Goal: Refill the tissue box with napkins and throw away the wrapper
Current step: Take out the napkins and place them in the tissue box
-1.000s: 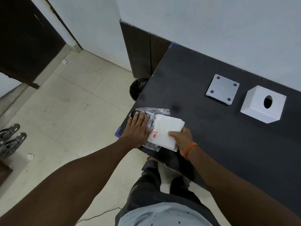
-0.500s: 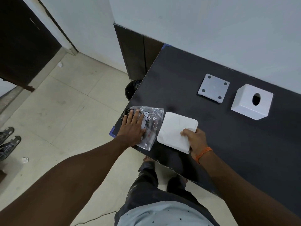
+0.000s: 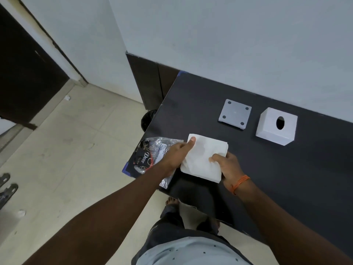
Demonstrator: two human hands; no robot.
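Note:
A white stack of napkins [image 3: 202,155] lies near the table's front left corner. My right hand [image 3: 227,165] grips its right edge, thumb on top. My left hand [image 3: 176,155] holds the stack's left edge, thumb pressed on the far left corner. The empty clear plastic wrapper [image 3: 150,155] with dark print lies flat under my left hand at the table's corner, partly overhanging the edge. The white tissue box [image 3: 275,131], with an oval hole facing up, stands at the back right. Its grey square base plate [image 3: 235,116] lies separately to the left of the box.
The dark table [image 3: 286,178] runs along a white wall. A black bin [image 3: 148,120] stands on the tiled floor just beyond the table's left edge. Sandals [image 3: 7,186] lie on the floor at the far left. My legs and feet are below the table's front edge.
My right hand pulled the napkin stack fully out of the wrapper and to the right. My left hand left the wrapper and took hold of the stack's left edge.

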